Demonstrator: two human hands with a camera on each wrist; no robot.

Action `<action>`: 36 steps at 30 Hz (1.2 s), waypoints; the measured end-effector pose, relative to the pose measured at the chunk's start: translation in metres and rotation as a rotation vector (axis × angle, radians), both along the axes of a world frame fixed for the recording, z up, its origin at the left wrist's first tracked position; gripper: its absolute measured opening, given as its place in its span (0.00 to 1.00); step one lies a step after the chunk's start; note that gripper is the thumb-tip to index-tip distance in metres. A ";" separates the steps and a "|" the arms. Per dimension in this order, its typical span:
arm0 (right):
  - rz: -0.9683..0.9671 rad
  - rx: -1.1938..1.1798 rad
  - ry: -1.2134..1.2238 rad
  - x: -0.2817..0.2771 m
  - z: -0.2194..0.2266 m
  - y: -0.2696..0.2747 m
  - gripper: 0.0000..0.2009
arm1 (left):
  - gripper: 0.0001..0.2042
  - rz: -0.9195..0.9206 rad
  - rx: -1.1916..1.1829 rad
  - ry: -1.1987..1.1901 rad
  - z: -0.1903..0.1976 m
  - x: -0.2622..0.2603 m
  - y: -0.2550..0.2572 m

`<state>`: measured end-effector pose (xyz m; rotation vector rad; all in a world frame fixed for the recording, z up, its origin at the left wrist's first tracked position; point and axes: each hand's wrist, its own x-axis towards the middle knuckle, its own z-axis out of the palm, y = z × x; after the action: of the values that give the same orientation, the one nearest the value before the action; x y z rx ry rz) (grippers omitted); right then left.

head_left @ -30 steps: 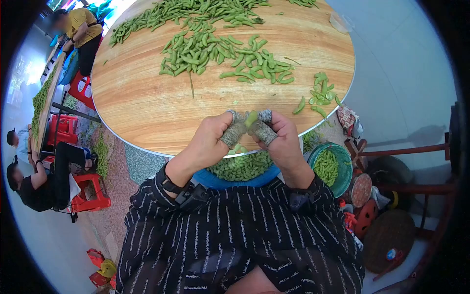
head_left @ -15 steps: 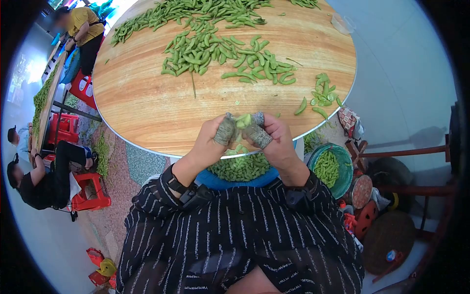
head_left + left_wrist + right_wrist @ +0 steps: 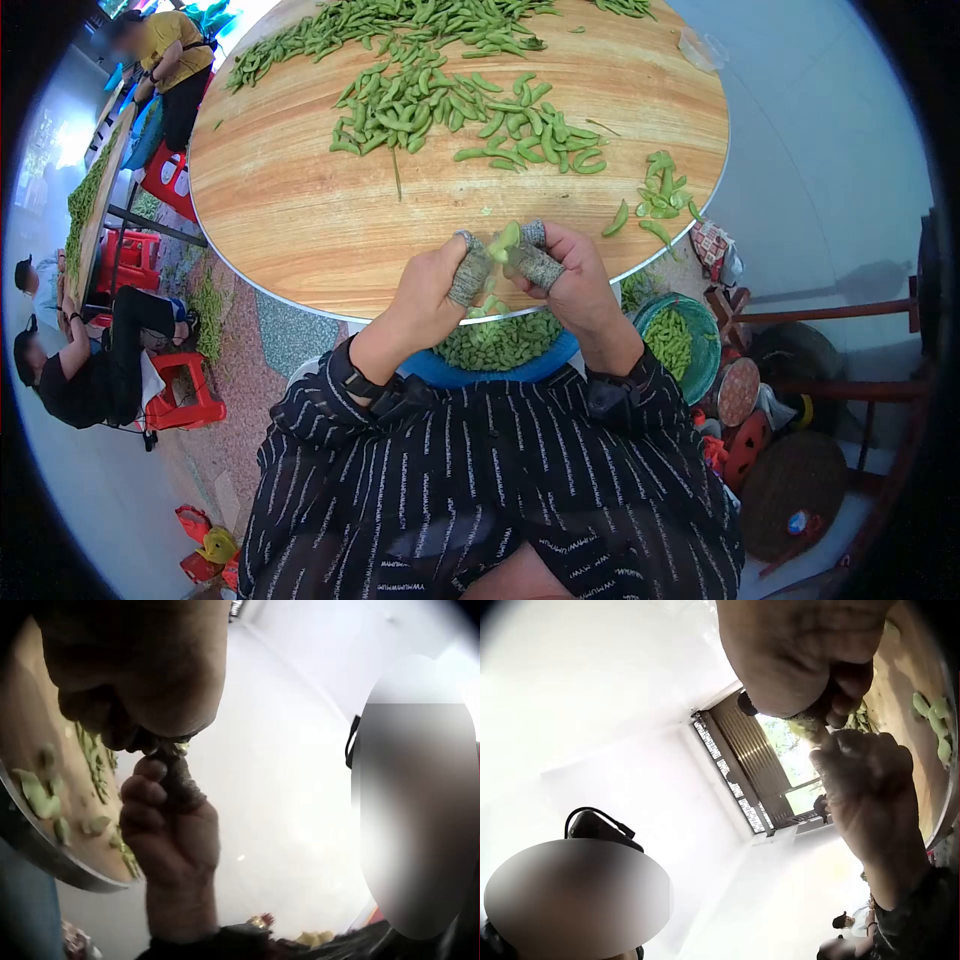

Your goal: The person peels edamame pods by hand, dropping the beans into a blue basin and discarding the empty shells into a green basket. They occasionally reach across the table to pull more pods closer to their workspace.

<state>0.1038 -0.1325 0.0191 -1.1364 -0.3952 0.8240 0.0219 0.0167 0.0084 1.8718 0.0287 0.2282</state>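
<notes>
In the head view a light green pod [image 3: 504, 241] is pinched between both hands above the near edge of the round wooden table [image 3: 300, 220]. The left hand [image 3: 430, 290] curls its fingers at the pod's left side, the right hand [image 3: 575, 270] at its right. Grey knitted sleeves cover thumbs and forefingers. Just below the hands, a blue basin [image 3: 440, 370] holds many shelled-looking green pieces. In the left wrist view the right hand [image 3: 174, 832] meets the left one; the right wrist view shows the left hand [image 3: 870, 795] close against the right. The fingertips are partly hidden there.
Heaps of green pods [image 3: 410, 100] lie across the table's middle and far side, a small group [image 3: 660, 190] at its right. A green basket [image 3: 700, 350] with pods stands at the lower right. Red stools [image 3: 185, 395] and seated people are at the left.
The pod between the fingers has tilted and shifted slightly, and the hands have moved a little apart and back together. The pods on the table lie as before.
</notes>
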 end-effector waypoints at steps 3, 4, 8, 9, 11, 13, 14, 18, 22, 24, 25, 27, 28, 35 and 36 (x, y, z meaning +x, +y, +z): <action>0.093 0.050 0.194 -0.003 -0.006 0.002 0.05 | 0.11 0.063 0.410 -0.201 -0.003 0.002 0.001; 0.095 0.050 0.196 -0.005 -0.006 0.004 0.05 | 0.14 0.077 0.510 -0.277 -0.003 0.002 0.001; -0.010 0.036 -0.240 -0.012 -0.008 0.016 0.05 | 0.14 0.046 -0.240 0.211 0.000 -0.005 0.002; -0.046 0.060 -0.392 -0.012 -0.010 0.018 0.05 | 0.15 0.078 -0.540 0.253 -0.001 -0.001 0.002; -0.083 -0.036 -0.803 -0.002 -0.016 0.017 0.05 | 0.15 0.111 -0.840 0.290 -0.003 0.003 0.005; -0.123 -0.136 -1.213 0.000 -0.016 0.017 0.05 | 0.16 0.049 -0.948 0.373 -0.008 0.004 0.010; -0.149 -0.196 -1.146 -0.003 -0.014 0.017 0.05 | 0.16 0.050 -0.949 0.374 -0.009 0.004 0.009; -0.012 -0.359 -0.729 -0.002 -0.008 0.015 0.03 | 0.12 0.056 -0.788 0.306 -0.010 0.003 0.006; 0.092 -0.274 -0.585 0.002 -0.008 0.017 0.02 | 0.07 -0.008 -0.610 0.159 -0.013 0.006 0.008; 0.212 -0.109 -0.175 0.007 -0.006 0.014 0.03 | 0.07 -0.051 -0.660 0.266 -0.008 0.002 0.013; 0.213 -0.110 -0.173 0.010 -0.008 0.013 0.03 | 0.06 -0.096 -0.709 0.376 -0.006 0.000 0.016; 0.248 -0.057 -0.107 0.014 -0.014 0.011 0.04 | 0.05 -0.079 -0.592 0.394 0.000 -0.002 0.017; 0.249 -0.056 -0.108 0.014 -0.016 0.011 0.04 | 0.04 -0.062 -0.473 0.407 0.002 -0.002 0.018; 0.121 -0.453 -0.705 0.014 -0.001 0.007 0.05 | 0.11 -0.138 0.095 0.199 0.008 -0.004 0.029; 0.151 -0.554 -0.814 0.012 0.004 0.007 0.05 | 0.10 -0.084 0.049 0.141 0.015 -0.001 0.027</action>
<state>0.1159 -0.1255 0.0236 -1.9759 -0.9709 0.5765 0.0210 0.0440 0.0230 1.9308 0.0414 0.0397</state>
